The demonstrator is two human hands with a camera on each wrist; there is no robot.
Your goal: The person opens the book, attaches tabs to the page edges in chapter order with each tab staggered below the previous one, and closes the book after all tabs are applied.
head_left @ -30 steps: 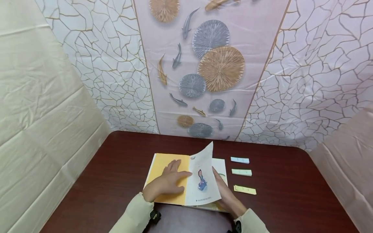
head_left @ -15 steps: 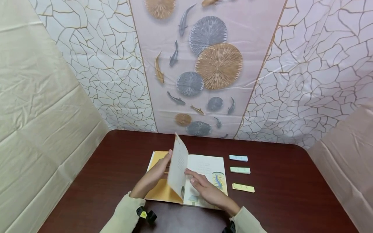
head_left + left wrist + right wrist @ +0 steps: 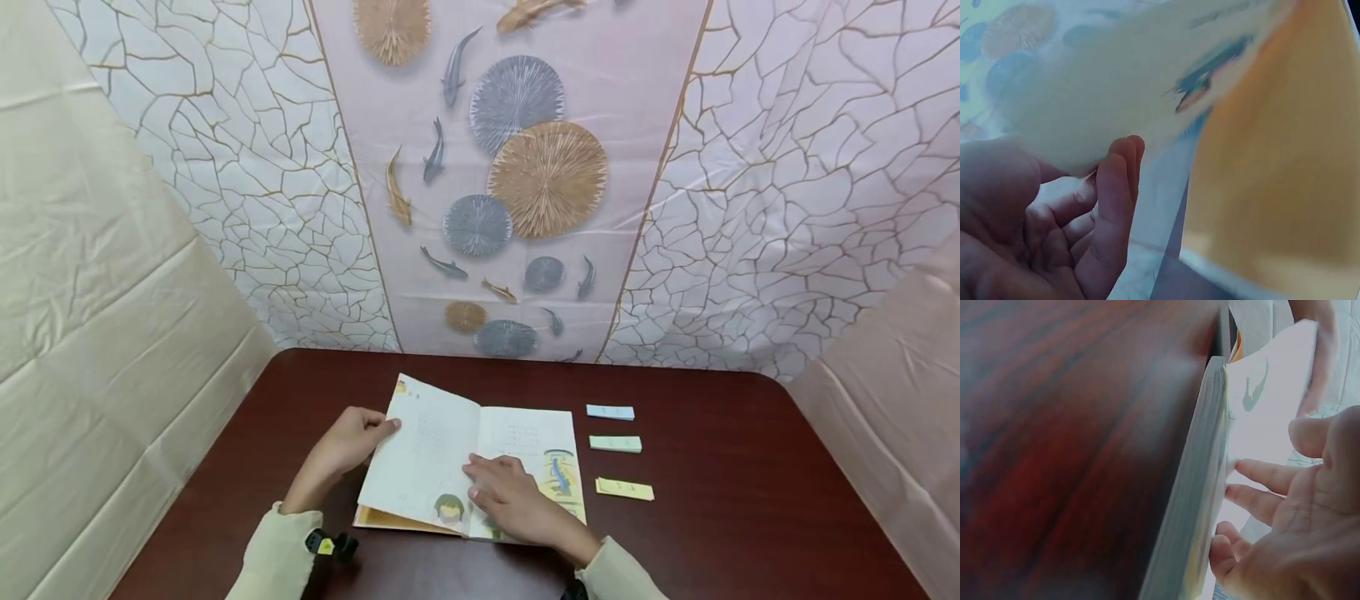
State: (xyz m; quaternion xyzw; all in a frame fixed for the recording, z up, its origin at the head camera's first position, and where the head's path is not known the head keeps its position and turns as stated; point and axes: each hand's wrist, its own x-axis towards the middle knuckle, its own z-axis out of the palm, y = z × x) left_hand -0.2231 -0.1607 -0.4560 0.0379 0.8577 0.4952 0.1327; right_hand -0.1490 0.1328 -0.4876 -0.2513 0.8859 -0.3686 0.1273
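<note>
An open book lies on the dark table, its right page printed with text and small coloured pictures. My left hand pinches the outer edge of the left page between thumb and fingers. That page is raised, and in the left wrist view the yellow endpaper shows beneath it. On the right page, near the fold, rest the fingertips of my right hand, with its fingers mostly extended. Seen from the right wrist, the book's page block stands beside those fingers.
Right of the book, three small paper strips lie in a column: a blue strip, a green strip and a yellow strip. A patterned cloth hangs behind the reddish-brown table.
A page has turned over from right to left, covering most of the yellow endpaper. My left hand has moved left with its edge; my right hand has come onto the right page.
</note>
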